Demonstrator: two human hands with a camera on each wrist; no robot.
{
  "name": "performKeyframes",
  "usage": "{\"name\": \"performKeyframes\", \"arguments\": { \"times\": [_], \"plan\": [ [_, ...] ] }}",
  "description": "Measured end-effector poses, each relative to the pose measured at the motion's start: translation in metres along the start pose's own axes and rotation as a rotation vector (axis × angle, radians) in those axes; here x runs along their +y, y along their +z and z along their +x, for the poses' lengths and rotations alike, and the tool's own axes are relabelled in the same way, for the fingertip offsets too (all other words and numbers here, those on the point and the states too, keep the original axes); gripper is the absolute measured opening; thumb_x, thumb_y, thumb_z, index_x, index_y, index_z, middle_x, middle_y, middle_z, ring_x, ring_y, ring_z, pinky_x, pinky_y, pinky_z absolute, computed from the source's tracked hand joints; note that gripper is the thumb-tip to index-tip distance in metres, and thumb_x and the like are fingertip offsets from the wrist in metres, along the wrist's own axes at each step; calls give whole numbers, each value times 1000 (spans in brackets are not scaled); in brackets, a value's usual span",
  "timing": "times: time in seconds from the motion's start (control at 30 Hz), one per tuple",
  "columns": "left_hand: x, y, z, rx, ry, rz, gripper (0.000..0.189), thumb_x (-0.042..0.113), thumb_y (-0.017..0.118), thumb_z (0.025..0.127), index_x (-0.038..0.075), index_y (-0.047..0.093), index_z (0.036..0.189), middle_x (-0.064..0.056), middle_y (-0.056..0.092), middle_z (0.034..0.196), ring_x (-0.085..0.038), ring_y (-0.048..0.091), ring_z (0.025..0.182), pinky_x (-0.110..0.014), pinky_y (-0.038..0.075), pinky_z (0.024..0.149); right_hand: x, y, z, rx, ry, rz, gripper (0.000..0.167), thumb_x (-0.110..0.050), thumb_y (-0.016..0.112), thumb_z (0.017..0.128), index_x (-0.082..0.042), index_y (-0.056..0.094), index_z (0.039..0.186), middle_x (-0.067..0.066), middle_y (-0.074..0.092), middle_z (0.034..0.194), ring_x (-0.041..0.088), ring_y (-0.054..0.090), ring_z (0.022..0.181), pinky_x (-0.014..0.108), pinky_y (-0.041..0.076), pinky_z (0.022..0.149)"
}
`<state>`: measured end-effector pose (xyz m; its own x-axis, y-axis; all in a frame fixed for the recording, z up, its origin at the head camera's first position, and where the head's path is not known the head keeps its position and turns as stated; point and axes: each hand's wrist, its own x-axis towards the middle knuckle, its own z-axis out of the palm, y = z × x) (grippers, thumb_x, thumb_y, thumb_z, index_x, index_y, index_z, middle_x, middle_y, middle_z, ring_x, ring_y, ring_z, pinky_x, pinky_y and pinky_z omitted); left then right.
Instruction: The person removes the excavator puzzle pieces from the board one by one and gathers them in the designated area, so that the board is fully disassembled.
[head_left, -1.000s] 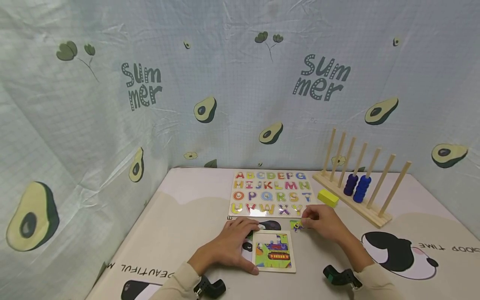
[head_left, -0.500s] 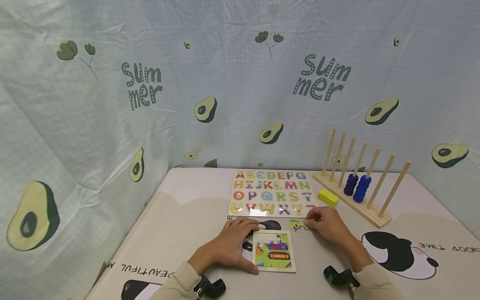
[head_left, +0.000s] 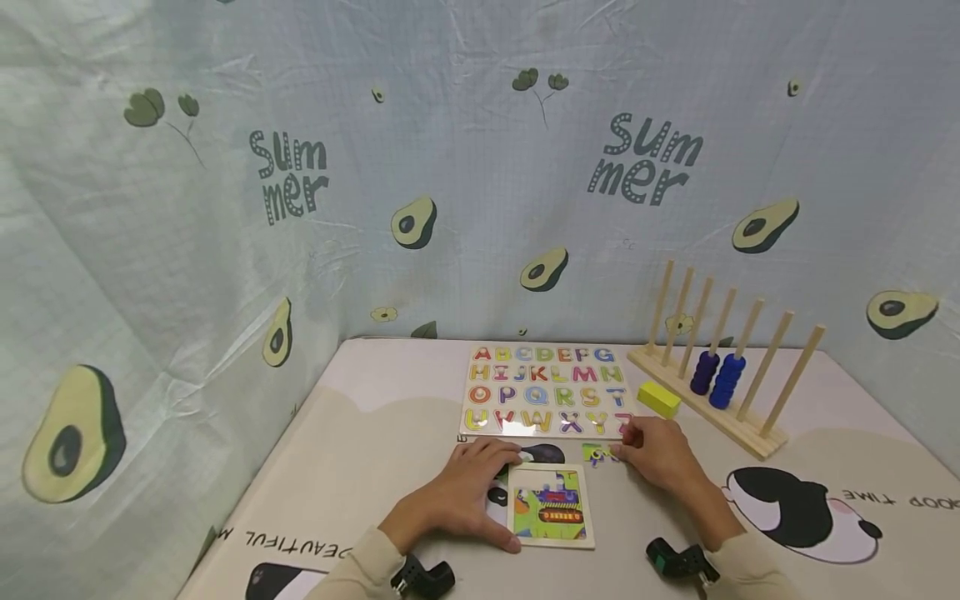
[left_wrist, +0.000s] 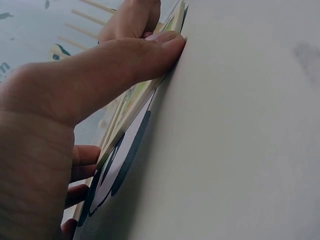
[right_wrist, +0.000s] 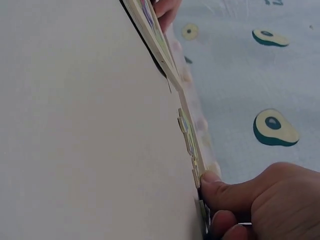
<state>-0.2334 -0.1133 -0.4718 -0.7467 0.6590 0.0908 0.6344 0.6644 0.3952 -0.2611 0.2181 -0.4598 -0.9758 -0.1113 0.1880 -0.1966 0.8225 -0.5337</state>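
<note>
A square wooden jigsaw puzzle (head_left: 551, 506) with a pale frame and a colourful tracked-vehicle picture lies on the table; pale gaps show along the top of its picture. My left hand (head_left: 468, 493) holds its left side, thumb at the lower left corner and fingers near the upper left. In the left wrist view the thumb (left_wrist: 160, 52) lies on the frame's near edge. Right of the frame, my right hand (head_left: 660, 450) pinches the end of a row of small green, yellow and purple puzzle pieces (head_left: 596, 453), flat on the table. Its curled fingers hide part of them.
Behind the puzzle lies an alphabet board (head_left: 547, 390) with coloured letters. A yellow block (head_left: 658, 399) sits beside a wooden peg rack (head_left: 708, 400) carrying dark purple and blue rings. The patterned cloth wall (head_left: 465, 167) closes off the back and left.
My right hand has shifted slightly right, and more of the small puzzle pieces shows beside its fingertips. My left hand keeps its hold on the puzzle. The head view has tilted slightly.
</note>
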Motion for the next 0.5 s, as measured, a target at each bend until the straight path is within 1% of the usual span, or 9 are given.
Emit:
{"name": "performKeyframes", "arguments": {
  "times": [0.13,0.33,0.5],
  "plan": [
    [0,1,1,1,4,-2,104,80,75,63,24,47,146,9,42,154,-17,32,144,-49,27,114,0,-1,-5,7,14,-3,19,-19,80,85,-7,65,86,1,57,76,18,50,73,33,40,65],
    [1,1,1,14,9,9,104,80,76,62,23,47,145,9,43,153,-16,32,143,-48,28,113,-2,-2,-8,23,40,19,20,-23,77,88,-6,68,94,2,60,80,19,52,75,33,41,68],
    [0,0,0,17,5,15,106,80,75,62,23,47,146,9,43,153,-16,32,144,-48,28,113,-12,-1,-12,14,81,36,26,-26,75,90,-6,66,102,3,57,79,19,50,72,32,39,62]
  ]
}}
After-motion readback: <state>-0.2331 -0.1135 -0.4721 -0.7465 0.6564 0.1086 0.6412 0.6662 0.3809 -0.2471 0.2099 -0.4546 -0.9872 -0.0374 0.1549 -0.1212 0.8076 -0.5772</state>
